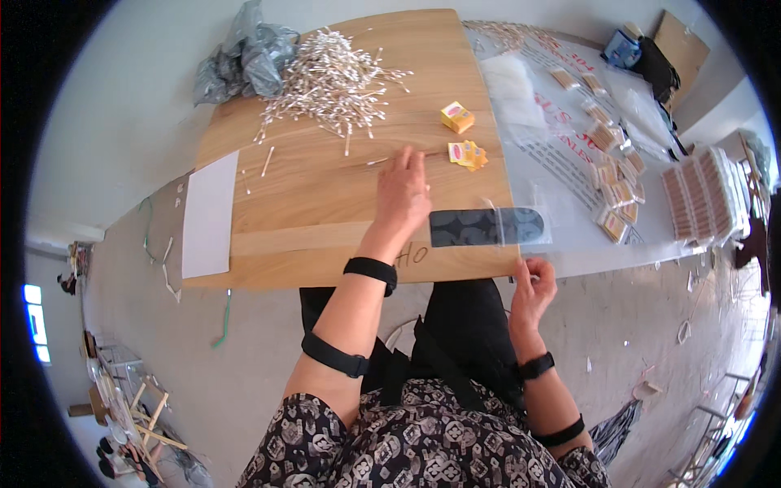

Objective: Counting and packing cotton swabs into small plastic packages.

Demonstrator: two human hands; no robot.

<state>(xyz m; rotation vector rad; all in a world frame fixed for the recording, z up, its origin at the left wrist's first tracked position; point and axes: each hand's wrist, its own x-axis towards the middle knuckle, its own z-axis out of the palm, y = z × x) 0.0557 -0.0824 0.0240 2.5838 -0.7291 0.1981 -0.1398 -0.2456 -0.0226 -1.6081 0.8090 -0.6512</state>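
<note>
On the right, swab-filled packets (pixel 620 193), left hand (pixel 403 191) by swab (pixel 377 161), right hand (pixel 534 291) at table corner (pixel 500 265), each grip unclear

The tabletop (pixel 305 191) before me is pale wood, grained and smooth, with a soft sheen. The swabs (pixel 329 85) have fluffy, matt white tips like cotton and slim sticks that look wooden. I see thin grey plastic in the bag (pixel 256 61), crumpled and shiny, and smooth matt paper in the white sheet (pixel 209 215). The yellow box (pixel 457 117) looks like smooth printed card. The floor (pixel 260 350) is dull, like concrete; my shirt (pixel 431 439) is printed cloth, my trousers (pixel 468 325) matt black fabric.
</note>
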